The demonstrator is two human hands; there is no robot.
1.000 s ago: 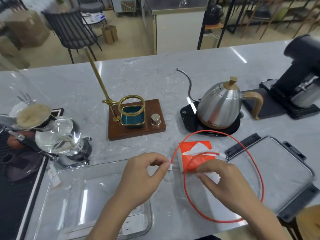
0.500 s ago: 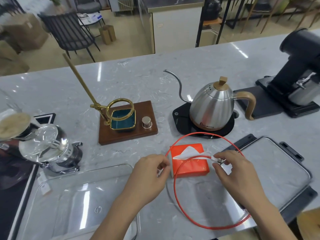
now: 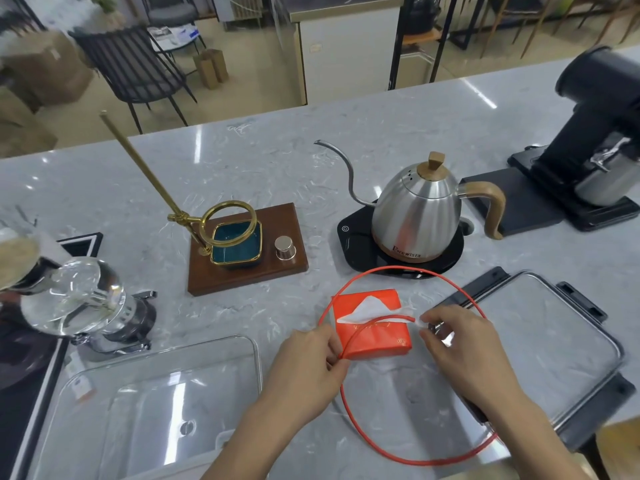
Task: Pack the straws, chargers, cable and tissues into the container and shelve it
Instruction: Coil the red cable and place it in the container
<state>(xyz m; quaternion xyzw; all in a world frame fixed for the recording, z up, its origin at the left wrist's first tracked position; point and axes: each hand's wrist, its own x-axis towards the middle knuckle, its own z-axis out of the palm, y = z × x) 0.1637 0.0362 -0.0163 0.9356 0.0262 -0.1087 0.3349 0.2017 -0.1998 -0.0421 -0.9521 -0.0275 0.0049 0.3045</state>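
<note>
A red cable [image 3: 391, 270] curls in a wide loop over the marble counter. My left hand [image 3: 308, 365] pinches the cable where its strands cross, just left of an orange tissue pack [image 3: 375, 337]. My right hand [image 3: 464, 351] pinches the cable's white plug end right of the pack. A white tissue pokes out of the pack's top. The clear container [image 3: 258, 362] sits at the lower left, with a white charger faintly visible inside near the bottom edge. Its clear lid [image 3: 616, 348] with black clips lies at the right.
A steel gooseneck kettle [image 3: 415, 209] stands on a black base behind the loop. A brass dripper stand on a wooden base [image 3: 277, 271] is at centre left, a glass siphon brewer [image 3: 79, 299] at far left, a black grinder [image 3: 595, 133] at far right.
My hands have drawn closer to the tissue pack. The cable's loop has tightened, with one strand now lying across the pack's top.
</note>
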